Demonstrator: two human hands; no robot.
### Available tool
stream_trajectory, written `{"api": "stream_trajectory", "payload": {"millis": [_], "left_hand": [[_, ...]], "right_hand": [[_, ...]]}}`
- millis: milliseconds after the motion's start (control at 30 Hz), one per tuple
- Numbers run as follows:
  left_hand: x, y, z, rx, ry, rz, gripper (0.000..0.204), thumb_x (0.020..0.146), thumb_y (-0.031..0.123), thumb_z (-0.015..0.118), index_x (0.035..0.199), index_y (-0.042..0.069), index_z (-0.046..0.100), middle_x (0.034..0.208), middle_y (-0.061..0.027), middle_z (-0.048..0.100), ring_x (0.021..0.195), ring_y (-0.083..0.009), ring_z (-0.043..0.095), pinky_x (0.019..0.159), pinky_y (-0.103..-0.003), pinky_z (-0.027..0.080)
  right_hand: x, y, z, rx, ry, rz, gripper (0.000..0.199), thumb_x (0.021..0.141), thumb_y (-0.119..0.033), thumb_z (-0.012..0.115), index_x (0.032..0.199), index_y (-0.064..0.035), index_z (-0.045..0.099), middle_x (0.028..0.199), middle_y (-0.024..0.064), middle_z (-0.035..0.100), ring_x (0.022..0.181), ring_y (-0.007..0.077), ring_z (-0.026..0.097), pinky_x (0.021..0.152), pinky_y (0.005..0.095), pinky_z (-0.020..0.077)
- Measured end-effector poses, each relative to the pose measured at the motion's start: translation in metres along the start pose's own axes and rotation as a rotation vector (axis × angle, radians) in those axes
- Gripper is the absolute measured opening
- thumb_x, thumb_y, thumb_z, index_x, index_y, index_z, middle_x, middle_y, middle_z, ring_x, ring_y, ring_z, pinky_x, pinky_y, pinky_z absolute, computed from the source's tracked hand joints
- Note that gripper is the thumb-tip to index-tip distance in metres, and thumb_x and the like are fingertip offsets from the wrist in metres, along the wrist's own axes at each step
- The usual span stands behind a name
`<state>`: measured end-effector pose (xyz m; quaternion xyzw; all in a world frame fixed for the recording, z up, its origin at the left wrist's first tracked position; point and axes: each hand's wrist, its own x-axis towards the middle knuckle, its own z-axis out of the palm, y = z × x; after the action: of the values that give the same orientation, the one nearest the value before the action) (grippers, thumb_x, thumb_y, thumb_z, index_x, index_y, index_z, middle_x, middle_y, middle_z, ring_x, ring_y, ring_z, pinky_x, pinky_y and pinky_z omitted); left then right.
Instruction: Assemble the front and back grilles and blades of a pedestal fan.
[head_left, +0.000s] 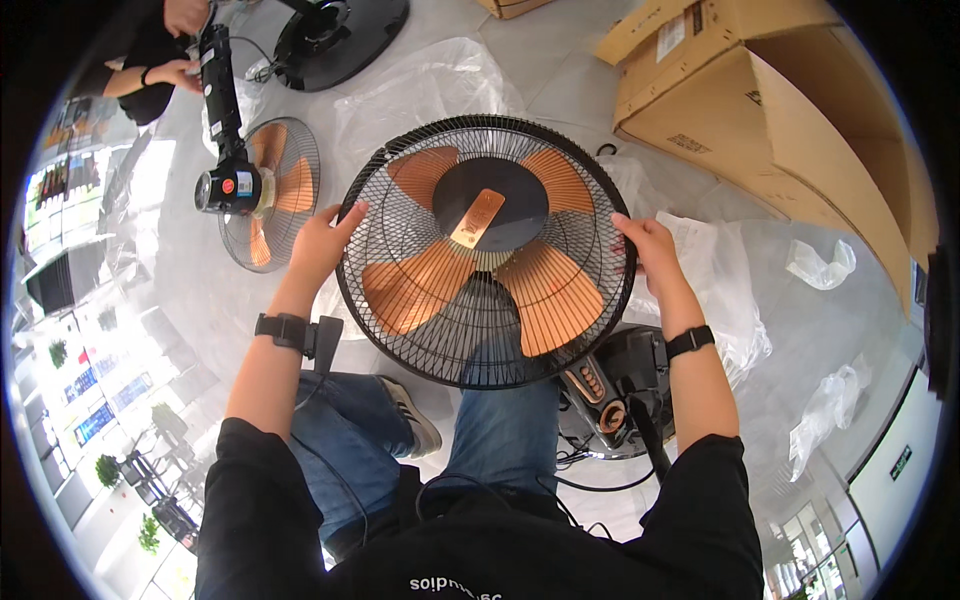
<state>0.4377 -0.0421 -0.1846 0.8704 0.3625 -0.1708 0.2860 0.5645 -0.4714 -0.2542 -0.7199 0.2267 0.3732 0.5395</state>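
Note:
Between my two hands I hold up a round fan head (pixel 490 204), a black wire cage with copper-coloured blades inside and a dark centre disc bearing a copper strip. My left hand (pixel 325 243) is closed on the left rim of the cage. On the opposite rim, my right hand (pixel 648 245) grips with its thumb on top; its other fingers show partly through the wires. Below the cage, by my right knee, stands a black fan base (pixel 612 400) with a copper-trimmed control panel, partly hidden by the cage and my right forearm.
At the upper left, a co-worker's hands (pixel 178 72) hold another fan (pixel 240 185) by its black pole. A black round base (pixel 345 40) lies beyond it. An open cardboard box (pixel 700 140) stands at the far right. Clear plastic bags (pixel 430 90) lie on the grey floor.

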Motion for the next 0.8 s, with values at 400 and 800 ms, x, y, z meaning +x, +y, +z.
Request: {"api": "stream_trajectory", "payload": {"millis": [400, 800], "left_hand": [[0.009, -0.018, 0.006, 0.106, 0.064, -0.002, 0.085, 0.08, 0.07, 0.054, 0.124, -0.003, 0.06, 0.096, -0.0198, 0.069, 0.094, -0.0299, 0.067, 0.088, -0.037, 0.047], [0.021, -0.013, 0.003, -0.083, -0.071, -0.144, 0.092, 0.074, 0.071, 0.062, 0.127, -0.005, 0.056, 0.094, -0.0166, 0.068, 0.077, -0.0221, 0.066, 0.077, -0.033, 0.05]], "right_hand": [[0.006, -0.011, 0.008, -0.054, -0.119, 0.026, 0.056, 0.082, -0.05, 0.07, 0.108, -0.0013, 0.062, 0.091, 0.005, 0.062, 0.078, 0.0182, 0.063, 0.061, 0.0343, 0.0544], [0.052, 0.013, -0.013, -0.038, -0.157, 0.065, 0.037, 0.098, -0.037, 0.05, 0.106, -0.0031, 0.064, 0.088, 0.0053, 0.065, 0.081, 0.0149, 0.064, 0.064, 0.0345, 0.0528]]}}
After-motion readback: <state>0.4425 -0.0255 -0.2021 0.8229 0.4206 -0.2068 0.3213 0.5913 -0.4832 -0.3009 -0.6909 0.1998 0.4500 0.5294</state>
